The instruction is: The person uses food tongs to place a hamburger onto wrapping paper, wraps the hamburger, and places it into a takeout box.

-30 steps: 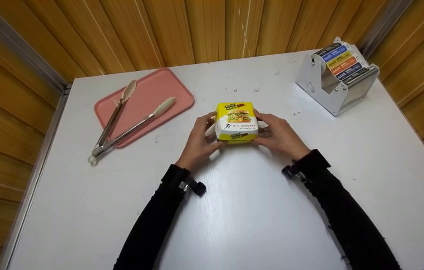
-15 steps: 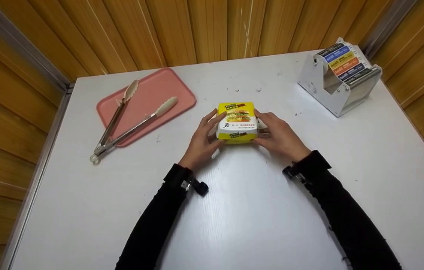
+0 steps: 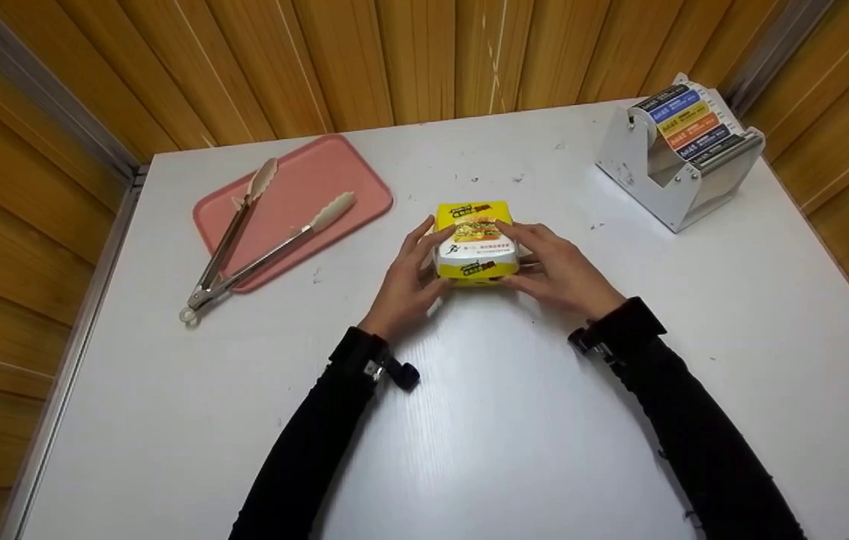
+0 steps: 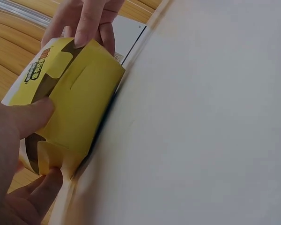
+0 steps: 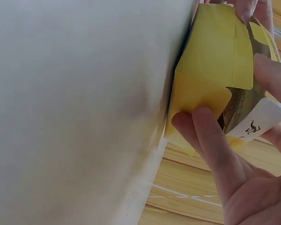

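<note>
A yellow and white burger box with a burger printed on its lid rests on the white table between my two hands. My left hand holds its left side, index finger lying over the lid's edge and thumb at the near corner. On the opposite side, my right hand grips the box, its index fingertip on top of the lid and thumb at the near right corner. Both wrist views show a dark gap between lid and base, with side flaps beneath the fingers. The box's contents cannot be made out.
To the left lies a pink tray. Spread metal tongs with pale tips lie partly across it. A white label dispenser with coloured rolls stands at the back right. Wood-panelled walls border the table's back and sides.
My left index finger has come up from the box's side onto the lid. Afterwards my right index finger has also moved onto the lid. The box has stayed in nearly the same place.
</note>
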Motion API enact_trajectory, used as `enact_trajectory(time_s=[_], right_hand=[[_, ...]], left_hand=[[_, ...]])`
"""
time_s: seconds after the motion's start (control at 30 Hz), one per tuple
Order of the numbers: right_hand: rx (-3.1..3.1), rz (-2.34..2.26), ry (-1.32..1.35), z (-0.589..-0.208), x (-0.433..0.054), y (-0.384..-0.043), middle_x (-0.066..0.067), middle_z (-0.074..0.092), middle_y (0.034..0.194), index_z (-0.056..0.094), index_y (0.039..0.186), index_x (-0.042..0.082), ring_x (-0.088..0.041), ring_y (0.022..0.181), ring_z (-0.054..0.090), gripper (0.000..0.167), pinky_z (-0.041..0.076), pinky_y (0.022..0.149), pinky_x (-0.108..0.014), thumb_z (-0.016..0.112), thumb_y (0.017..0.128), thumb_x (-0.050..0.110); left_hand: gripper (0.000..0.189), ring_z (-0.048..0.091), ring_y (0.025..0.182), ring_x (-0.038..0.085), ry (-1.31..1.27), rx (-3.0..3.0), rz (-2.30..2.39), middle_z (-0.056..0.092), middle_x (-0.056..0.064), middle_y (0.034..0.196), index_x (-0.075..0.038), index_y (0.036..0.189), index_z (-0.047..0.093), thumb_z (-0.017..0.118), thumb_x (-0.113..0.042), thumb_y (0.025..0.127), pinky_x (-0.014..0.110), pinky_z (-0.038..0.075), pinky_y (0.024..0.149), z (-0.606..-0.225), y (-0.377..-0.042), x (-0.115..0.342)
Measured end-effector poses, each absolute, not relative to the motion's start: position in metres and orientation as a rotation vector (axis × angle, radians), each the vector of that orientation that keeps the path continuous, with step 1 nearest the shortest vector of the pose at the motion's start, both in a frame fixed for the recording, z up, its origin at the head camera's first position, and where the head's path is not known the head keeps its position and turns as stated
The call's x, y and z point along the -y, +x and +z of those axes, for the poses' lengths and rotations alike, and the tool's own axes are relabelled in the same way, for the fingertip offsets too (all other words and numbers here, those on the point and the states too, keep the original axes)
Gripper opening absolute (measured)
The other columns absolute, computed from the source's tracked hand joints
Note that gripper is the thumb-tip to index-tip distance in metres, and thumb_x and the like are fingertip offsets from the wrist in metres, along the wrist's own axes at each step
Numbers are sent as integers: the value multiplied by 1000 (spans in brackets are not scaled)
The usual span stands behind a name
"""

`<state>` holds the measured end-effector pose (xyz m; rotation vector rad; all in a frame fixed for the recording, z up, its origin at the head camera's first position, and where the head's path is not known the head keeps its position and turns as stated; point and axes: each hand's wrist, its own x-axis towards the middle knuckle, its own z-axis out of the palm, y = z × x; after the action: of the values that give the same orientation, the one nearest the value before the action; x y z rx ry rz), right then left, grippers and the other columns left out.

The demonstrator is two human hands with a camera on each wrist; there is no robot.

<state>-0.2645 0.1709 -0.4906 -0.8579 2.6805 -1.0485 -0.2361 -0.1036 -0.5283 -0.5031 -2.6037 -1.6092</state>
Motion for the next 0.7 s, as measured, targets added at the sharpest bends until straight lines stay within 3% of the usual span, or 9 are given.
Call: enact_trajectory(time_s=[0.2,0.43,0.63,0.7], right_hand=[[-2775,-1038,-810,-491,-166,-262,-15,59,135,41,160,27,-33,122,64,87,57,100,-44,82,87,4],[-2794,-950,-793,-489,-160,-259,-19,57,148,41,159,18,-37,132,59,87,51,108,-49,84,85,5],[-2755,-991,-819,-489,-162,-259,-16,58,149,44,156,14,-33,122,66,85,54,103,-47,88,83,12],[-2736,-1006,-824,-489,-163,-259,-15,57,150,43,157,15,-33,121,67,87,55,102,-47,88,84,16]], left_hand=[[80,24,158,22,-526,2672,-1472,16,-9,173,-39,158,40,73,-5,93,42,31,125,-526,-234,103],[78,56,137,33,-581,2763,-1217,18,2,174,-23,158,41,80,-16,91,38,50,110,-522,-234,100],[78,31,156,28,-594,2714,-1361,19,6,173,-22,156,45,83,-18,89,36,37,121,-523,-233,103],[77,29,156,28,-584,2681,-1452,22,9,172,-23,156,47,84,-18,88,35,38,121,-524,-233,104]])
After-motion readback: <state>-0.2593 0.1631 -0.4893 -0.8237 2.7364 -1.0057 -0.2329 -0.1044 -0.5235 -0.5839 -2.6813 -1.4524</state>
